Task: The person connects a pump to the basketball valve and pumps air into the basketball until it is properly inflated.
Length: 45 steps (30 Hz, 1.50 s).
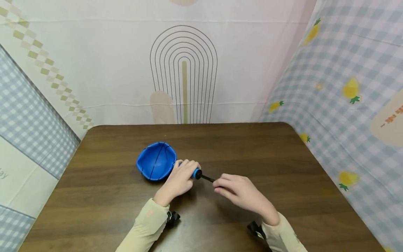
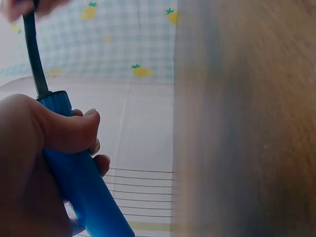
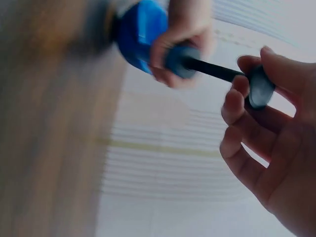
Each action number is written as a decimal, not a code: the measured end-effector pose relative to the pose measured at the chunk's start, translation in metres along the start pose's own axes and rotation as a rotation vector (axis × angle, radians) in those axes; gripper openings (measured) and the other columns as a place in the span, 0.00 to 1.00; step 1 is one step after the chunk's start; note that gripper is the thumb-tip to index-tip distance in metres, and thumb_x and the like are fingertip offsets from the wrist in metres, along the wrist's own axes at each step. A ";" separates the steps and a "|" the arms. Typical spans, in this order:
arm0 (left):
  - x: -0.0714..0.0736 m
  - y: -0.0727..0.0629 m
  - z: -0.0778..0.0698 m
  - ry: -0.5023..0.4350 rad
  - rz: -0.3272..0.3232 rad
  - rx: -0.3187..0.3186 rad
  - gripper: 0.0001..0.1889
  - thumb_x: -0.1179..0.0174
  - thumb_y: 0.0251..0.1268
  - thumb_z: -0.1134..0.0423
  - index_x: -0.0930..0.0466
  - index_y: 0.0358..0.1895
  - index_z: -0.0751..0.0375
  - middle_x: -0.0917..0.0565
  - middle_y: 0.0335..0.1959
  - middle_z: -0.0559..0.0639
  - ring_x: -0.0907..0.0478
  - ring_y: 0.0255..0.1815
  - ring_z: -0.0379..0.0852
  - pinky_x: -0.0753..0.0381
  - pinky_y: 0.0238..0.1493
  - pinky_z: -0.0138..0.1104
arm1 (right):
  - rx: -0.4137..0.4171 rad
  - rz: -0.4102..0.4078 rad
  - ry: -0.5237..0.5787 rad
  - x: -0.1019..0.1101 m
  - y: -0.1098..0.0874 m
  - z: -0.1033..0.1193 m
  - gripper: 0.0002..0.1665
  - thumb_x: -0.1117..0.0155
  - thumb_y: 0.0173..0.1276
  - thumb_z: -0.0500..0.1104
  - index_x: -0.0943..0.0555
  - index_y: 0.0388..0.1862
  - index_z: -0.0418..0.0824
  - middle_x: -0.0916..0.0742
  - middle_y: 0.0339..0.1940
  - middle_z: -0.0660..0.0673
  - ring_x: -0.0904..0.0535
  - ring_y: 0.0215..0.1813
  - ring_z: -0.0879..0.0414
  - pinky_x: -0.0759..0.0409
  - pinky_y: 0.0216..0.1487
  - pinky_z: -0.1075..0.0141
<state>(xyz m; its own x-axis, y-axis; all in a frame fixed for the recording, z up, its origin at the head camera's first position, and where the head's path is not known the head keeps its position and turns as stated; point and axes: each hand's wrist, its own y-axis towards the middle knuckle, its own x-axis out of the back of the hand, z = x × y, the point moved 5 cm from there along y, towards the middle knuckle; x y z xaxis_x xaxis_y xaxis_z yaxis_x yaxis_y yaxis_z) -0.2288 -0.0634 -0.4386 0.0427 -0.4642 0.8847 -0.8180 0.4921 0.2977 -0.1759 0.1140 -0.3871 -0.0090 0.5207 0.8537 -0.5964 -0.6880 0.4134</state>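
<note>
A blue ball (image 1: 156,161) with black seam lines lies on the table, slack and dented inward like a bowl. Beside its right edge, my left hand (image 1: 180,177) grips the blue barrel of a hand pump (image 2: 86,185), fingers and thumb wrapped round it. From the barrel a black rod (image 1: 207,178) sticks out toward the right. At its end, my right hand (image 3: 276,118) pinches the dark pump handle (image 3: 261,88) between thumb and fingers. Whether the pump joins the ball is hidden behind the left hand.
Under the hands is a dark brown wooden table (image 1: 252,150). A white patterned cloth (image 1: 119,70) hangs behind its far edge, and a blue checked cloth (image 1: 330,115) with pineapples runs along the right side. Black straps circle both wrists.
</note>
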 end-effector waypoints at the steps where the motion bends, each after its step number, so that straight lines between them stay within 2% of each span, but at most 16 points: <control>1: 0.000 0.000 0.001 -0.007 -0.002 0.010 0.17 0.44 0.53 0.76 0.25 0.42 0.51 0.20 0.38 0.44 0.27 0.43 0.45 0.36 0.63 0.53 | -0.002 -0.011 0.013 0.005 -0.004 0.002 0.05 0.38 0.69 0.46 0.18 0.41 0.55 0.20 0.32 0.63 0.32 0.27 0.75 0.33 0.29 0.81; 5: -0.003 0.000 0.002 -0.014 0.005 0.057 0.16 0.44 0.54 0.76 0.25 0.42 0.52 0.20 0.38 0.44 0.27 0.43 0.45 0.35 0.63 0.52 | 0.009 -0.075 0.015 0.011 -0.008 0.006 0.08 0.36 0.67 0.42 0.20 0.43 0.54 0.19 0.34 0.61 0.30 0.28 0.73 0.31 0.30 0.80; 9: -0.003 0.000 -0.006 -0.002 0.005 0.060 0.15 0.44 0.54 0.75 0.27 0.42 0.54 0.20 0.39 0.47 0.27 0.43 0.47 0.34 0.60 0.50 | -0.009 -0.120 -0.005 -0.003 0.005 0.002 0.05 0.37 0.66 0.40 0.22 0.40 0.49 0.18 0.34 0.58 0.26 0.30 0.70 0.27 0.32 0.77; 12: -0.001 0.001 -0.012 0.010 0.001 0.041 0.15 0.45 0.54 0.75 0.27 0.43 0.55 0.20 0.40 0.48 0.27 0.43 0.48 0.34 0.58 0.50 | -0.024 -0.099 -0.005 -0.017 0.020 -0.003 0.02 0.37 0.67 0.42 0.21 0.38 0.47 0.18 0.33 0.56 0.24 0.31 0.67 0.24 0.34 0.73; 15: 0.002 0.002 -0.013 0.023 -0.010 0.038 0.16 0.45 0.53 0.75 0.27 0.44 0.55 0.21 0.41 0.48 0.27 0.44 0.48 0.34 0.59 0.49 | -0.032 -0.064 0.014 -0.028 0.034 -0.006 0.02 0.37 0.67 0.42 0.20 0.37 0.45 0.17 0.33 0.55 0.24 0.31 0.65 0.23 0.36 0.71; 18: 0.002 0.004 -0.012 0.016 -0.010 0.037 0.17 0.45 0.52 0.75 0.27 0.44 0.53 0.21 0.41 0.46 0.27 0.44 0.47 0.35 0.61 0.49 | -0.044 -0.048 0.045 -0.031 0.038 -0.008 0.03 0.35 0.66 0.41 0.19 0.38 0.45 0.16 0.33 0.55 0.26 0.29 0.65 0.25 0.35 0.73; 21: 0.000 0.005 -0.008 -0.013 -0.005 0.036 0.16 0.44 0.54 0.74 0.26 0.43 0.52 0.20 0.40 0.45 0.27 0.44 0.46 0.35 0.62 0.50 | -0.058 -0.050 0.063 -0.026 0.032 -0.008 0.02 0.35 0.67 0.42 0.18 0.38 0.48 0.17 0.31 0.56 0.29 0.27 0.69 0.28 0.32 0.76; 25: -0.001 0.005 -0.003 -0.061 -0.015 0.050 0.12 0.42 0.60 0.71 0.25 0.43 0.51 0.20 0.39 0.45 0.26 0.45 0.46 0.35 0.64 0.51 | -0.085 -0.084 0.097 -0.006 0.016 -0.002 0.04 0.36 0.67 0.43 0.19 0.39 0.53 0.18 0.31 0.60 0.32 0.26 0.72 0.29 0.30 0.77; 28: 0.000 0.005 0.000 -0.086 -0.029 0.067 0.10 0.42 0.62 0.69 0.25 0.43 0.51 0.19 0.40 0.45 0.25 0.46 0.47 0.35 0.64 0.52 | -0.095 -0.135 0.144 0.012 0.004 0.005 0.06 0.35 0.67 0.42 0.19 0.39 0.55 0.18 0.31 0.60 0.32 0.26 0.72 0.29 0.29 0.77; 31: 0.000 0.005 0.000 -0.102 -0.029 0.081 0.11 0.42 0.61 0.70 0.25 0.44 0.52 0.19 0.41 0.46 0.25 0.47 0.48 0.35 0.64 0.52 | -0.084 -0.158 0.170 0.020 -0.001 0.009 0.07 0.36 0.67 0.40 0.20 0.39 0.53 0.18 0.31 0.59 0.33 0.26 0.72 0.30 0.28 0.76; 35: -0.004 0.005 -0.004 -0.089 -0.008 0.089 0.12 0.42 0.59 0.73 0.26 0.44 0.55 0.19 0.41 0.48 0.26 0.46 0.49 0.34 0.62 0.51 | -0.089 -0.103 0.191 0.012 0.009 0.002 0.03 0.37 0.68 0.40 0.20 0.38 0.49 0.18 0.30 0.57 0.32 0.26 0.71 0.28 0.28 0.74; 37: -0.007 0.004 -0.008 -0.075 0.004 0.087 0.12 0.43 0.59 0.74 0.26 0.44 0.56 0.20 0.40 0.48 0.26 0.45 0.49 0.33 0.61 0.50 | -0.086 -0.051 0.196 0.001 0.017 -0.005 0.01 0.38 0.68 0.41 0.19 0.37 0.47 0.18 0.29 0.56 0.32 0.26 0.70 0.27 0.29 0.73; 40: -0.009 0.001 -0.013 -0.036 0.017 0.073 0.14 0.44 0.56 0.75 0.27 0.44 0.56 0.20 0.41 0.48 0.26 0.46 0.49 0.33 0.60 0.50 | -0.068 0.014 0.180 -0.017 0.028 -0.013 0.03 0.37 0.68 0.43 0.19 0.36 0.44 0.18 0.27 0.55 0.32 0.26 0.70 0.28 0.30 0.73; 45: -0.003 0.000 -0.010 0.014 0.017 0.052 0.17 0.46 0.53 0.76 0.27 0.44 0.54 0.20 0.42 0.47 0.27 0.46 0.48 0.35 0.62 0.50 | -0.061 0.026 0.184 -0.036 0.038 -0.017 0.04 0.36 0.67 0.42 0.19 0.37 0.43 0.18 0.28 0.53 0.33 0.25 0.69 0.28 0.29 0.72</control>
<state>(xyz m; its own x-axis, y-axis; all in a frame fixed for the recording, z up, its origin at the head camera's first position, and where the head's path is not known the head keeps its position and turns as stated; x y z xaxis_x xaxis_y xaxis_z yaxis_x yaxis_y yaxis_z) -0.2232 -0.0541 -0.4378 0.0358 -0.4458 0.8944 -0.8475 0.4607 0.2636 -0.2116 0.0779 -0.4079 -0.1689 0.5905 0.7891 -0.6415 -0.6737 0.3668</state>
